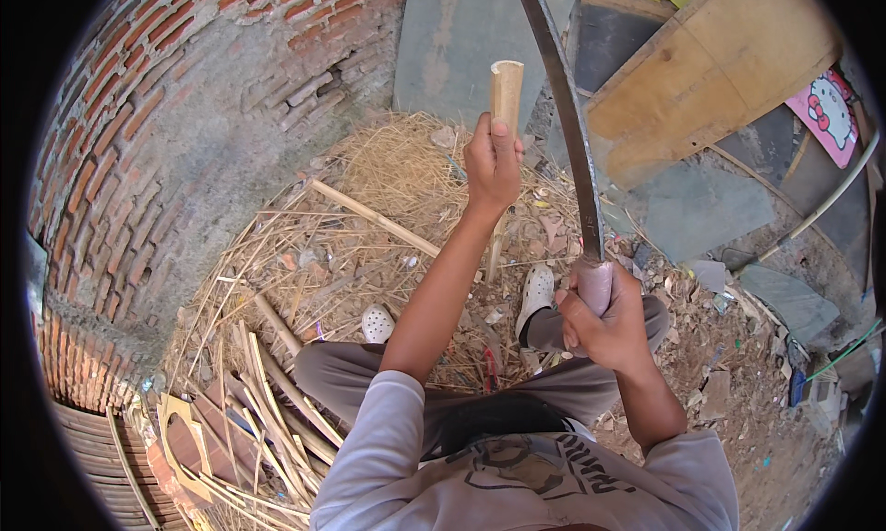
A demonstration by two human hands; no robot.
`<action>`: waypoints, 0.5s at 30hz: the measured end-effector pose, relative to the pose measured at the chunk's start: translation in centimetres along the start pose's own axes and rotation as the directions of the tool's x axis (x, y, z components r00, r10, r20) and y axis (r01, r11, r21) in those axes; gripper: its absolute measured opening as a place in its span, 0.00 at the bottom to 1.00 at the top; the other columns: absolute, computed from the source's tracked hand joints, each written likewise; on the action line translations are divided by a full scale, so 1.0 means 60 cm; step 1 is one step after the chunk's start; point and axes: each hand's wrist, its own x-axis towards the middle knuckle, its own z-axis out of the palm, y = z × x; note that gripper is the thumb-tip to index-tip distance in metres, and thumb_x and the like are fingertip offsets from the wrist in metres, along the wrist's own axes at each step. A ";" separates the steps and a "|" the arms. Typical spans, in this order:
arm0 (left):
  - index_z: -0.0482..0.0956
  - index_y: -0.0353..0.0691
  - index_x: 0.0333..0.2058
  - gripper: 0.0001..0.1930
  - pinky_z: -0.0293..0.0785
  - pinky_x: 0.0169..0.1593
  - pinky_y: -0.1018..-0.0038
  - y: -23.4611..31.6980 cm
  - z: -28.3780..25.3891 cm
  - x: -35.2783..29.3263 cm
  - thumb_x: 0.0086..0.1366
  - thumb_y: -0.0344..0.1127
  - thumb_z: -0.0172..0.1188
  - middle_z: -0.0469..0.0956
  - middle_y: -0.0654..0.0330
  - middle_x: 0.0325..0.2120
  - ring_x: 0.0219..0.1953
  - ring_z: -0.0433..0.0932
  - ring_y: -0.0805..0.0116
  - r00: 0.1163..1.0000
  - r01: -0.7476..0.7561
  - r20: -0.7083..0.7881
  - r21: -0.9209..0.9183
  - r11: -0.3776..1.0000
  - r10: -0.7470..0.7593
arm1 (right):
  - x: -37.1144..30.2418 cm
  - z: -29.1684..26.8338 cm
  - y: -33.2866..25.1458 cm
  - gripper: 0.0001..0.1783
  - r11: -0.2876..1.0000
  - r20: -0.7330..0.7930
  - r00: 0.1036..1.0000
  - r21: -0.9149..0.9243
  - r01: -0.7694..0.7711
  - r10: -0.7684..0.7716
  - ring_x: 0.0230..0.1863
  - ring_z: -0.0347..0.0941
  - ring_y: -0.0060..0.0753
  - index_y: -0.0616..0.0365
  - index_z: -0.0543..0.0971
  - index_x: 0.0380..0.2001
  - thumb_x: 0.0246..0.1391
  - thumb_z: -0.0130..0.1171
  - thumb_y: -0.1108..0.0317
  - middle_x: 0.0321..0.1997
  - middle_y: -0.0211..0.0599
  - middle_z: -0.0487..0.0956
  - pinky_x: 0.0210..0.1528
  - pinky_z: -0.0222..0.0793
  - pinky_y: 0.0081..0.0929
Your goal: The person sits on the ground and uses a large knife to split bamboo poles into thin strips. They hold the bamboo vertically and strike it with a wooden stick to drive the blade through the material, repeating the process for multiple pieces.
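Upright in front of me is a split length of bamboo (505,93), pale, with its curved cut end on top. My left hand (493,169) is closed around it, thumb up along its side; its lower part shows below my wrist, pointing at the ground. My right hand (604,323) grips the pinkish handle of a machete (574,116). Its long dark blade stands up and curves left at the top, running out of the picture. Blade and bamboo are apart, the blade to the right.
Shavings (392,162) are heaped ahead. A bamboo stick (374,217) lies left of my forearm, and split strips (277,429) pile up at lower left. A brick wall (185,116) rises at left. Boards (711,79) lean at the far right, near a hose (821,208).
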 end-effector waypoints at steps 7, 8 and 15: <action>0.68 0.37 0.31 0.25 0.67 0.24 0.70 -0.002 0.010 -0.008 0.74 0.55 0.39 0.71 0.60 0.16 0.17 0.73 0.67 0.997 -0.043 -0.059 0.110 0.993 0.050 | 0.002 0.006 0.023 0.08 0.997 0.039 0.997 0.015 -0.074 0.073 0.16 0.68 0.16 0.61 0.71 0.34 0.53 0.61 0.74 0.21 0.27 0.73 0.18 0.63 0.20; 0.68 0.37 0.31 0.25 0.67 0.24 0.70 -0.001 0.011 -0.008 0.74 0.55 0.39 0.71 0.60 0.16 0.17 0.73 0.66 0.997 -0.044 -0.058 0.126 0.991 0.051 | 0.001 0.007 0.023 0.08 0.996 0.041 0.996 0.026 -0.087 0.085 0.16 0.69 0.16 0.61 0.71 0.34 0.54 0.60 0.74 0.21 0.27 0.73 0.18 0.63 0.20; 0.68 0.37 0.31 0.25 0.67 0.24 0.69 -0.003 0.007 -0.005 0.74 0.54 0.39 0.72 0.59 0.16 0.17 0.74 0.65 0.995 -0.052 -0.081 0.123 0.991 0.062 | 0.007 0.009 0.015 0.08 0.998 0.064 0.996 0.029 -0.057 0.055 0.16 0.69 0.16 0.62 0.71 0.34 0.54 0.60 0.75 0.21 0.27 0.72 0.17 0.63 0.21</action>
